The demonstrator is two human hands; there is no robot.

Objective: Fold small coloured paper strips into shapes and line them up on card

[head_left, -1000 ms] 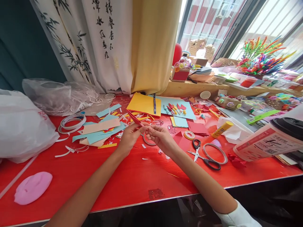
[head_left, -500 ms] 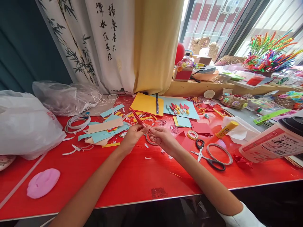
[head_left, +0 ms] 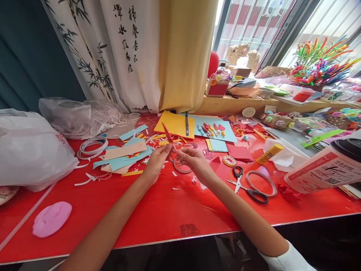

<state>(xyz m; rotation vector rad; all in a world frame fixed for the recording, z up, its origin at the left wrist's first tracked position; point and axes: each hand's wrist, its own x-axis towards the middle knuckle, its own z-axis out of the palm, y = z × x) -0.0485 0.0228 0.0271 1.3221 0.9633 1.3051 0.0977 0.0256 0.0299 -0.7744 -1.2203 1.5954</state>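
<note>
Swung more upright since half a second ago, a narrow red strip (head_left: 168, 134) now points toward eleven o'clock between a person's two bare hands, and the right hand (head_left: 194, 160) shows a little farther from the left hand (head_left: 155, 162). Left thumb and fingers clamp the strip along its lower part; right thumb and fingertips close together at its bottom end, above the red table (head_left: 152, 214).

From the hands, a yellow sheet (head_left: 169, 122) lies at twelve o'clock, crossed by a dark label. At two o'clock, a light-blue sheet (head_left: 229, 135) bears a group of small red, yellow and teal pieces. A tape ring (head_left: 182, 172) rests on the table just beneath the right hand, partly hidden by it.

At three o'clock lie red paper squares (head_left: 239, 153), with a yellow glue stick (head_left: 270, 154) beyond them and a dark-lidded cup (head_left: 324, 165) farther out. Black-handled scissors (head_left: 239, 181), blades parted, lie at four o'clock. Cut paper pieces (head_left: 124, 151) overlap at nine o'clock, with white tape rolls (head_left: 81, 154) beyond them, while a flat pink lump (head_left: 52, 219) sits well apart at eight o'clock.
</note>
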